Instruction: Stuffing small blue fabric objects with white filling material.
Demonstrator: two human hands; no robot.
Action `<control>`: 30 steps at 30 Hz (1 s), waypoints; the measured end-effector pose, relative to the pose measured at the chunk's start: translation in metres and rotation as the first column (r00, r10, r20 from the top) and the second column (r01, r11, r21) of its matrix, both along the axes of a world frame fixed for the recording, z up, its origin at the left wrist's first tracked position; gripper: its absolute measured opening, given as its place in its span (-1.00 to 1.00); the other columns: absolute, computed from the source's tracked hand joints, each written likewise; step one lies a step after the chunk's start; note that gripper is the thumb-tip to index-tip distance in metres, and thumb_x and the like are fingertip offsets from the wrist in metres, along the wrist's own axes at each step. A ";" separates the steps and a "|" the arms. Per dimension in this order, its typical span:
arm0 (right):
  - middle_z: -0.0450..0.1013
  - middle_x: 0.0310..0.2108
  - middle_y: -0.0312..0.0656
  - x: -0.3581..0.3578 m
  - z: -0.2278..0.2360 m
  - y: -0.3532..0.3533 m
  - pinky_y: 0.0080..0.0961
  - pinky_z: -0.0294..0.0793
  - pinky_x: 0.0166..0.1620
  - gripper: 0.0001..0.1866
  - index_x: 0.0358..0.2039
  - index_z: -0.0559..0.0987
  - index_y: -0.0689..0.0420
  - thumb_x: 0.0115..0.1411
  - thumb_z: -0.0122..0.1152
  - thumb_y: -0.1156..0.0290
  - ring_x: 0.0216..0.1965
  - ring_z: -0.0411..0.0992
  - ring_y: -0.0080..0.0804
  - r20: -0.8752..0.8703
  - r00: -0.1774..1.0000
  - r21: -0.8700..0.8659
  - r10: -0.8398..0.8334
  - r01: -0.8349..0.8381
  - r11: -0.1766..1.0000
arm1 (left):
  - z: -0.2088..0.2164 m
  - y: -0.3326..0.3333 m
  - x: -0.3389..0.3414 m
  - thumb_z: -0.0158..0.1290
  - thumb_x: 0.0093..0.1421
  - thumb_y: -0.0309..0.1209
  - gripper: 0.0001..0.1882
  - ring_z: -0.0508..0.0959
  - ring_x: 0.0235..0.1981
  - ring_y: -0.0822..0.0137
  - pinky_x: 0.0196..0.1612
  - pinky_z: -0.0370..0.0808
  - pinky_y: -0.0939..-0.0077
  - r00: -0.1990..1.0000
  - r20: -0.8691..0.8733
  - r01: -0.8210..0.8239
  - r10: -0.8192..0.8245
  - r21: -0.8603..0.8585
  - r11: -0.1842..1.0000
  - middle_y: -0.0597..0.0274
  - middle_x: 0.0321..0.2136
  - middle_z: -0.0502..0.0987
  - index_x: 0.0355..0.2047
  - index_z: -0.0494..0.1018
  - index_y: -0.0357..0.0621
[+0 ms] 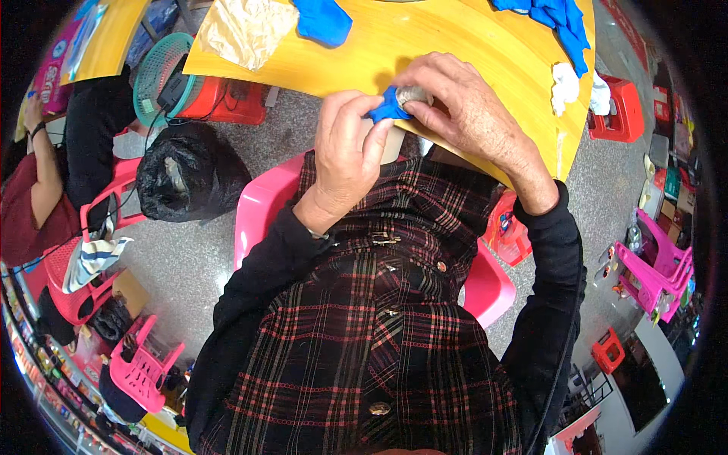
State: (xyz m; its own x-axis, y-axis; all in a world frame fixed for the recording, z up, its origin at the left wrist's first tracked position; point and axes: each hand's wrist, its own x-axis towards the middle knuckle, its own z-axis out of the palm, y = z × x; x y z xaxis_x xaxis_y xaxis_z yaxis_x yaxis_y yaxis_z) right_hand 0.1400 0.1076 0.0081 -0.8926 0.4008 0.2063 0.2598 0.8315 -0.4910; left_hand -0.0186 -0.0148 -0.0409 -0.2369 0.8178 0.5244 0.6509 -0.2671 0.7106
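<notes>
A small blue piece of fabric [387, 108] is at the near edge of the yellow table [470, 30], with my left hand [341, 152] pinching its left end between thumb and fingers. From the other side, my right hand [470, 106] curls over a greyish-white wad [412, 95] that sits against the fabric. The fingers partly cover the wad, so what it is made of is unclear. Farther off on the table, a larger blue fabric piece [322, 21] lies beside a crumpled beige plastic sheet [249, 30].
More blue fabric [557, 26] and white fluffy clumps [564, 87] lie at the table's right. A teal basket [155, 83], a black bag [189, 171] and a red stool [618, 110] stand around it. Another person's arm [45, 171] shows at far left.
</notes>
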 end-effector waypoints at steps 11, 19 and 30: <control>0.37 -0.07 -0.06 0.004 -0.012 -0.017 -0.38 0.45 -0.03 -0.31 0.16 0.36 0.08 -0.06 0.33 0.53 -0.06 0.40 -0.08 -0.242 0.955 -0.248 -0.168 0.107 0.963 | 0.021 0.026 -0.002 0.19 0.07 -0.43 -0.65 0.47 -0.26 -0.02 -0.20 0.42 0.18 0.999 0.013 0.053 -0.051 -0.236 0.970 -0.02 -0.28 0.45 -0.15 0.40 -0.27; 0.52 -0.35 -0.06 0.005 -0.023 -0.018 -0.42 0.50 -0.23 -0.74 -0.17 0.60 0.16 0.10 0.27 0.39 -0.30 0.52 -0.16 -0.227 0.891 -0.352 -0.393 0.301 0.886 | 0.022 0.021 0.003 0.18 0.05 -0.45 -0.71 0.46 -0.25 -0.04 -0.18 0.40 0.18 0.998 -0.009 0.058 -0.061 -0.209 0.976 -0.01 -0.28 0.46 -0.21 0.43 -0.24; 0.55 -0.44 -0.33 -0.002 -0.028 -0.019 -0.65 0.47 -0.26 -0.90 -0.33 0.62 0.23 0.15 0.25 0.48 -0.38 0.45 -0.66 -0.148 0.817 -0.810 -0.558 0.223 0.542 | 0.022 0.019 0.003 0.18 0.02 -0.44 -0.61 0.46 -0.19 -0.04 -0.13 0.37 0.13 0.982 -0.186 -0.003 -0.028 -0.165 0.986 0.00 -0.25 0.48 -0.13 0.39 -0.23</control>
